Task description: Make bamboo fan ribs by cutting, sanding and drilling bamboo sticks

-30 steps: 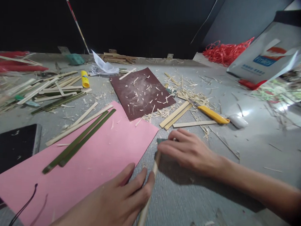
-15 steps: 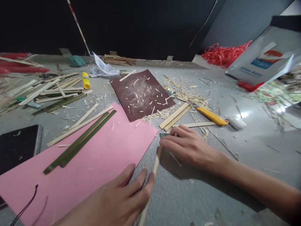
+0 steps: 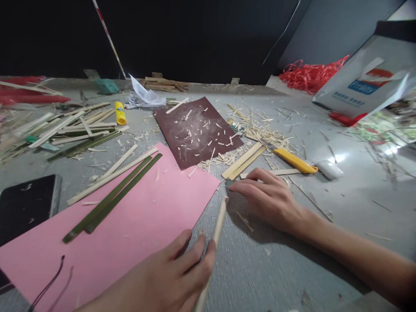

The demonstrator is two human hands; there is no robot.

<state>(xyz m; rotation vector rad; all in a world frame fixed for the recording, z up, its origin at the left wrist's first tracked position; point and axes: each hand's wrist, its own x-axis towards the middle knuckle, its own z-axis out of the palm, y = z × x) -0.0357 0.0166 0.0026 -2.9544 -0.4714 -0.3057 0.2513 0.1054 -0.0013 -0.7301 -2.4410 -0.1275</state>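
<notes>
A pale bamboo stick [image 3: 220, 220] lies on the grey table, pointing away from me. My left hand [image 3: 176, 273] is closed over its near part, fingers pressed along it. Just beyond the stick's far end, my right hand [image 3: 268, 199] has its fingers bent together on a small dark green piece [image 3: 229, 182], mostly hidden; its kind is unclear. A gap separates the right fingertips from the stick. Two pale flat bamboo strips [image 3: 243, 161] lie right beyond that hand. On the pink paper [image 3: 151, 227] to the left rest two green bamboo strips [image 3: 114, 193].
Brown sandpaper [image 3: 198, 133] with shavings lies further back. A yellow utility knife [image 3: 294, 160] is at the right. A phone [image 3: 21, 222], a glue stick [image 3: 120, 113] and piled strips [image 3: 69, 128] are at the left. A white bag [image 3: 364, 84] stands at the back right.
My right hand has moved slightly away with the dark green piece, off the stick's far end, which now shows bare. My left hand stays on the stick.
</notes>
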